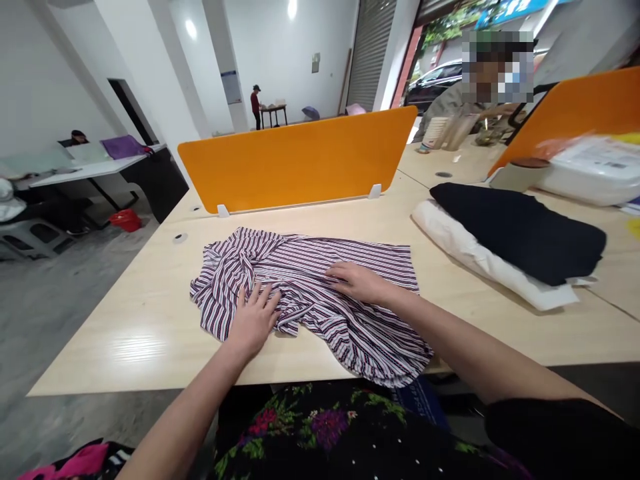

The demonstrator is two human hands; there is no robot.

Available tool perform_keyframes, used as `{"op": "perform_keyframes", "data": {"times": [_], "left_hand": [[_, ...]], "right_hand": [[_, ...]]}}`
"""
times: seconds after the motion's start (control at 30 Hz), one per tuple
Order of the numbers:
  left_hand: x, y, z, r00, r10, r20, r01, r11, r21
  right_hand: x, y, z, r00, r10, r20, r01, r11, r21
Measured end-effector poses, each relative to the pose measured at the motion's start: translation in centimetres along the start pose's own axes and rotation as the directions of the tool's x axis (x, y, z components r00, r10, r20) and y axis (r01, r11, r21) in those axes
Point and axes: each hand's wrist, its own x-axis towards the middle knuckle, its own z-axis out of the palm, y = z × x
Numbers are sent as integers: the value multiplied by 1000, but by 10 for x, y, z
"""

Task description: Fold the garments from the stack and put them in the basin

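Striped garment [310,300] lay rumpled on the table [135,307], under the fingers. Left hand [253,321]: fingers spread, flat on cloth, gripping nothing. Right hand [363,283]: fingers near together, slightly bent on cloth; couldn't tell if pinching. Black cloth [520,230] right of right fingers; orange divider [300,167] beyond both hands' fingertips.

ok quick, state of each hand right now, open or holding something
Left hand: open, fingers spread on the striped garment.
Right hand: resting on the same garment; whether it pinches fabric cannot be told.
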Motion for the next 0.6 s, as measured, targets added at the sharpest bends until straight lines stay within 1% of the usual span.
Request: {"op": "perform_keyframes", "data": {"times": [0.03,0.07,0.13,0.17,0.2,0.27,0.3,0.33,0.37,0.4,0.43,0.47,0.5,0.53,0.57,0.6], "left_hand": [[-6,2,-2,999,-20,31,20,999,25],[-14,1,-6,995,-76,58,73,995,62],[-31,-9,-18,969,-227,101,211,966,147],[-40,-16,-24,951,-287,114,264,947,181],[-47,-22,-31,937,-331,112,304,930,206],[-56,-33,-40,919,-389,56,366,900,238],[-57,-36,-41,914,-406,2,393,886,245],[-56,-38,-41,908,-415,-59,416,876,245],[-52,-40,-38,905,-411,-112,426,873,236],[-47,-41,-34,907,-395,-143,419,881,219],[-41,-41,-28,916,-373,-147,397,897,196],[-34,-42,-21,928,-350,-128,368,914,172],[-28,-43,-14,938,-334,-94,345,927,147],[-22,-45,-8,941,-332,-60,337,934,115],[-19,-47,-2,937,-347,-37,348,935,68],[-17,-51,2,925,-378,-31,378,926,-3]], "right_hand": [[3,0,0,1000,18,8,-17,997,-82],[5,0,0,998,49,45,-42,987,-152],[2,-3,-5,980,121,157,-85,973,-216],[0,-5,-8,965,122,232,-76,977,-197],[-3,-8,-12,944,85,318,-42,989,-139],[-2,-17,-17,884,-59,463,36,998,57],[2,-23,-18,863,-132,488,63,986,156],[10,-29,-16,867,-181,465,79,970,230],[20,-36,-13,897,-191,398,86,960,267],[34,-43,-9,939,-171,299,90,960,266],[49,-50,-2,972,-144,187,97,966,240],[65,-58,6,988,-126,84,107,974,202],[80,-65,14,993,-121,12,117,979,164],[95,-71,24,992,-123,-25,125,983,133],[109,-76,33,992,-123,-39,127,986,112],[122,-79,42,992,-115,-46,119,988,99]]}}
